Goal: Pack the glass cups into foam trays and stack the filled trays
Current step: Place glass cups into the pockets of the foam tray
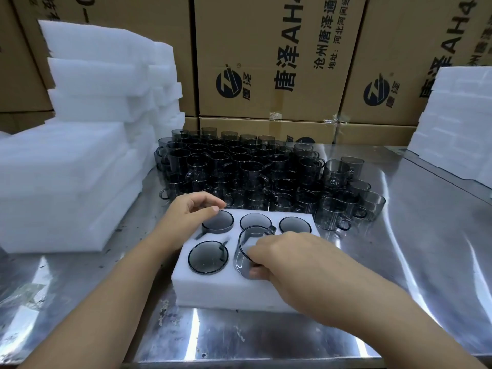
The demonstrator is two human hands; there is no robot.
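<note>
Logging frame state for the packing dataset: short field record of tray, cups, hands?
tray: foam tray, on steel table
seated cups: four visible, including back-left cup
in progress: tilted cup, front-middle slot, not yet seated
right hand: fingers curled round tilted cup
left hand: at back-left cup rim, grip unclear
supply: loose cups behind tray
front-right slot: hidden by right hand

— Where do we stand?
— We have the foam tray (213,291) before us on the table (426,235), loose cups (253,169) crowded just behind it.
— And around us?
— We see the left foam stack (66,182) and the right foam stack (458,115) flanking them, cartons (266,62) behind everything.
</note>
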